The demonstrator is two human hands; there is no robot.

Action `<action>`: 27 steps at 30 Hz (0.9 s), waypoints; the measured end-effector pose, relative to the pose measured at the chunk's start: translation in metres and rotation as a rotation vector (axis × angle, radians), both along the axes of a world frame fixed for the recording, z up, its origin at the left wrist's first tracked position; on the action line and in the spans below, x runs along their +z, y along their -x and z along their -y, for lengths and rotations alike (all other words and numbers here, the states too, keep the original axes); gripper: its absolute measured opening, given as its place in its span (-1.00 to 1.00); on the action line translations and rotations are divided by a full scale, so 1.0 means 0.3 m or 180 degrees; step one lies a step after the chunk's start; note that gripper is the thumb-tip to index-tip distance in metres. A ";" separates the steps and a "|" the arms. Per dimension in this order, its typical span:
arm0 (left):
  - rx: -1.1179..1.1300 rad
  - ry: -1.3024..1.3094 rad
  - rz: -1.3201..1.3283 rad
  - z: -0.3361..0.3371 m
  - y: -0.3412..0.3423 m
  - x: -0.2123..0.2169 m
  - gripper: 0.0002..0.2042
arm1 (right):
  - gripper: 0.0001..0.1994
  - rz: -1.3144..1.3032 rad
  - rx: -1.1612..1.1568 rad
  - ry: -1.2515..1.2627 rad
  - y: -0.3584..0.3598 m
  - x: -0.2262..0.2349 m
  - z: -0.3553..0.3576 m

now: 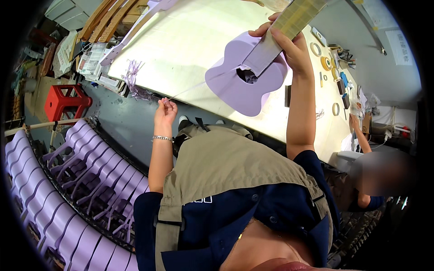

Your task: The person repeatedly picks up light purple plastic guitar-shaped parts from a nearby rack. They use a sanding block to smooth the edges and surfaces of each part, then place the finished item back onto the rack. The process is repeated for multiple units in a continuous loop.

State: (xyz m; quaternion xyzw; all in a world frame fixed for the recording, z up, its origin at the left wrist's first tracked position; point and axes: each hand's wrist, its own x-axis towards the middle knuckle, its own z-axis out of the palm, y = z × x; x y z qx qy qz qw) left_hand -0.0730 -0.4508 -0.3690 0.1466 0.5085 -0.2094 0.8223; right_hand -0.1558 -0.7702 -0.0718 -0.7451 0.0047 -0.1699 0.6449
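Pale, smooth bench (190, 40) across the top, strewn at its far end with tape rolls (326, 63). Above it, matte lilac guitar body (246, 81), waisted and rounded, neck wrapped in masking paper, gripped at the neck by right hand (289, 43). Left hand (165, 110) pinched on a thin peeled strip (187, 90) running to the body. Lower left, rack of matching lilac guitar bodies (68, 180), glossy and curved. Red stool (65, 101) beyond.
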 end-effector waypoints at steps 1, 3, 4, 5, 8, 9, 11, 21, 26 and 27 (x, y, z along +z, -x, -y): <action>0.0040 -0.0087 -0.0012 -0.026 -0.005 -0.050 -0.88 | -0.60 -0.0004 0.0017 -0.0017 0.002 0.000 0.004; -0.0023 -0.0149 0.0137 -0.048 -0.026 -0.079 -0.87 | -0.61 -0.0023 0.0101 -0.0017 0.007 0.001 0.019; -0.0051 -0.0179 0.0213 -0.063 -0.041 -0.091 -0.86 | -0.62 -0.0031 0.0185 -0.0008 0.007 0.002 0.027; -0.0024 -0.0193 0.0440 -0.073 -0.057 -0.101 -0.85 | -0.62 -0.0066 0.0257 -0.0002 0.019 0.001 0.030; 0.0282 0.0369 0.1001 -0.141 -0.167 -0.052 -0.84 | -0.48 -0.0028 0.0552 -0.0138 0.032 0.005 0.028; 0.0379 0.0300 0.1276 -0.163 -0.203 0.011 -0.82 | -0.42 -0.0048 0.0606 -0.0094 0.034 0.006 0.027; 0.0375 0.0263 0.2121 -0.279 -0.315 0.120 -0.80 | -0.30 -0.0052 0.0751 -0.0005 0.033 0.027 0.021; 0.0940 0.0520 0.4453 -1.365 -1.058 0.789 -0.81 | -0.43 0.0260 0.1653 -0.1080 0.088 -0.045 0.130; 0.0963 -0.3866 0.4012 -1.399 -0.780 0.969 -0.77 | -0.50 0.0284 0.1460 -0.1148 0.118 -0.038 0.169; 0.0513 -0.4440 0.4221 -1.301 -0.681 0.955 -0.77 | -0.48 0.0198 0.1450 -0.1091 0.113 -0.023 0.161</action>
